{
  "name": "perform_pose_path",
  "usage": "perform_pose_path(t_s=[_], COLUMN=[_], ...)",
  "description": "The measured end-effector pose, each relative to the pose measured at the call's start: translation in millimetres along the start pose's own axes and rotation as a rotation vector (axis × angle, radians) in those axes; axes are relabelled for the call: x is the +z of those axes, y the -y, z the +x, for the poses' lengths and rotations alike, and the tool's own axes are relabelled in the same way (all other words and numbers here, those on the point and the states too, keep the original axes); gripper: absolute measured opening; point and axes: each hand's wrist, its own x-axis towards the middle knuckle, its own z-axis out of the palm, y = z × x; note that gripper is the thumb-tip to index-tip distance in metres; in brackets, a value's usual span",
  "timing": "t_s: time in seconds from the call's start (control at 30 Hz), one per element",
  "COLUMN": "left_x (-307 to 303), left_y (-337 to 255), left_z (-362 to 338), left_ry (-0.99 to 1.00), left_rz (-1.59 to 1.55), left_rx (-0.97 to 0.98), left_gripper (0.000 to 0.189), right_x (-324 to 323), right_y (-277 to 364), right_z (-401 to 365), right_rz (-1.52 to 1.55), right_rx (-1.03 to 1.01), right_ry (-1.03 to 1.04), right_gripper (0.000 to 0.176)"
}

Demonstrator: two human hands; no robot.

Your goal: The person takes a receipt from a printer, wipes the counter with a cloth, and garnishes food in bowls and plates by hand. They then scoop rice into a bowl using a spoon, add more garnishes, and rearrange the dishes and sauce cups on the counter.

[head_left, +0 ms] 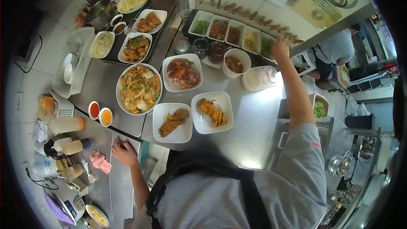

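Note:
My right hand (pixel 280 50) reaches into the end tub of chopped greens (pixel 266 46) in the row of topping tubs; its fingertips are hard to make out. On the steel counter at lower left, my left hand (pixel 124 152) rests with its fingers curled around or over something small and dark. Nearest my body, two square white bowls hold sliced fried meat (pixel 174 123) and more sliced pieces (pixel 212 112). Behind them sit a bowl of glazed roast meat (pixel 183 74) and a large round bowl of noodles (pixel 139 88).
Sauce cups (pixel 94 110), squeeze bottles (pixel 68 124) and a pink cloth (pixel 100 161) lie left. Filled dishes stand on a dark tray (pixel 163 6) at the back. A white container (pixel 259 78) stands right. Another person (pixel 337 51) bends over at far right.

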Motion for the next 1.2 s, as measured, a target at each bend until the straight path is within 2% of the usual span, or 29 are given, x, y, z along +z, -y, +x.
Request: perform_pose_path(t_s=[0.07, 0.17, 0.27, 0.37, 0.47, 0.5, 0.57, 0.6, 0.63, 0.8, 0.83, 0.93, 0.97, 1.03, 1.07, 1.1, 1.17, 1.2], left_x=[-2.3, 0.6, 1.2, -1.8, 1.6, 1.9, 0.8, -1.7, -4.1, -2.9, -1.4, 3.4, 4.1, 7.2, 5.5, 2.6, 2.8, 2.4], left_y=[0.6, 2.1, 2.1, -0.9, 4.2, 4.0, 5.2, 3.9, 1.9, 5.0, 7.3, 16.0, 16.1, 17.5, 16.9, 13.7, 14.0, 14.8], left_z=[-1.3, -1.0, -1.4, -1.3, -2.1, -3.2, -3.1, -2.4, -2.8, -2.6, -2.9, -4.7, -4.9, -5.2, -5.7, -5.3, -4.9, -4.6], left_ry=[-0.003, -0.027, -0.036, -0.010, -0.024, -0.027, -0.031, -0.026, -0.022, -0.036, -0.044, -0.060, -0.057, -0.064, -0.061, -0.060, -0.073, -0.066], left_rz=[0.017, 0.020, 0.020, 0.004, 0.003, -0.001, -0.004, -0.005, -0.004, -0.015, -0.018, -0.016, -0.018, -0.008, -0.014, -0.023, -0.023, -0.023], left_rx=[0.003, 0.018, 0.031, 0.010, 0.023, 0.020, 0.022, 0.019, 0.012, 0.017, 0.025, 0.030, 0.017, 0.016, 0.019, 0.023, 0.033, 0.032], left_gripper=[0.033, 0.033, 0.034, 0.033, 0.033, 0.033, 0.033, 0.033, 0.033, 0.033, 0.033, 0.033, 0.033, 0.032, 0.032, 0.032, 0.032, 0.032], right_x=[0.4, 50.1, 42.3, -39.7, -52.2, -30.0, 10.5, 8.8, 7.1, -8.7, -19.4, -46.9, -56.1, -48.2, -33.6, -52.7, -69.3, -77.9], right_y=[9.0, -1.6, -13.5, -12.1, -29.2, -38.1, -46.3, -43.0, -39.2, -21.2, -14.3, 16.5, 34.4, 75.9, 98.8, 123.8, 158.9, 172.5], right_z=[7.8, 38.3, 38.9, 13.1, 5.9, 12.4, 18.9, 15.2, 10.4, -24.6, -35.9, -89.8, -115.5, -165.4, -192.9, -221.0, -259.4, -271.8], right_rz=[-0.049, -0.147, -0.117, 0.195, 0.574, 0.647, 0.477, 0.393, 0.456, 0.651, 0.682, 0.970, 0.911, 0.945, 1.237, 1.118, 1.072, 1.080], right_rx=[0.048, 0.087, 0.044, 0.130, 0.103, 0.112, 0.019, -0.029, 0.103, 0.211, 0.227, 0.093, 0.069, -0.037, -0.085, -0.015, -0.022, -0.027], right_ry=[0.092, -0.014, -0.242, -0.078, -0.106, -0.092, -0.071, -0.060, -0.029, -0.152, -0.186, -0.189, -0.143, -0.194, -0.106, -0.004, 0.008, -0.054], right_gripper=[0.023, 0.021, 0.018, 0.019, 0.022, 0.025, 0.026, 0.027, 0.029, 0.028, 0.028, 0.025, 0.023, 0.017, 0.013, 0.012, 0.014, 0.013])
